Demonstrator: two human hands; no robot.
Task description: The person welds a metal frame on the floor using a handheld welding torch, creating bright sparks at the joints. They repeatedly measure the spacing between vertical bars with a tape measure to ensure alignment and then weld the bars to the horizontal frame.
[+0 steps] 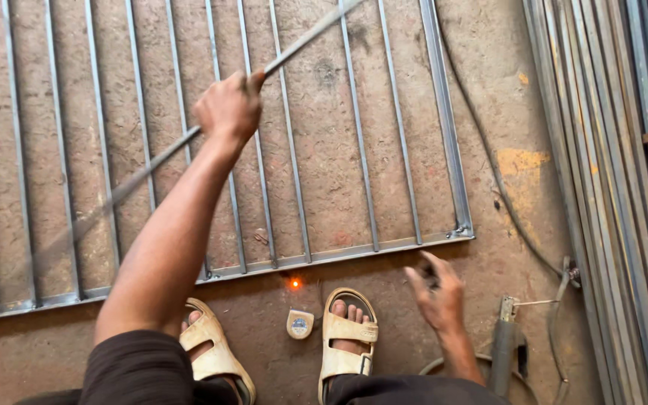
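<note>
A metal grille [211,150] of thin upright bars in a frame lies flat on the dusty concrete floor [504,97] and serves as the landmark here. Just below its bottom rail, a small orange glowing spot [295,283] sits on the floor, and a little below that lies a small rounded tape measure [300,324], between 2 feet in pale sandals [346,334]. To the right of the grille, a dark cable [489,157] runs down the floor to a clamp [570,274], and beyond it a stack of long metal strips [601,150] fills the edge of the view. Below the grille's lower right corner lies a welding holder [505,341] with a thin rod sticking out.

The grille is cut off at the top and left. The long rod is blurred at its lower left end, and its upper end leaves the view. What the right hand carries is too blurred to tell.

The left hand [228,109] is raised over the middle of the grille, arm stretched forward, fist clenched around a long thin metal rod [294,46] that slants across the bars. The right hand [438,292] hovers just below the bottom rail, fingers loosely spread, palm turned inward; whether it grips anything I cannot tell.
</note>
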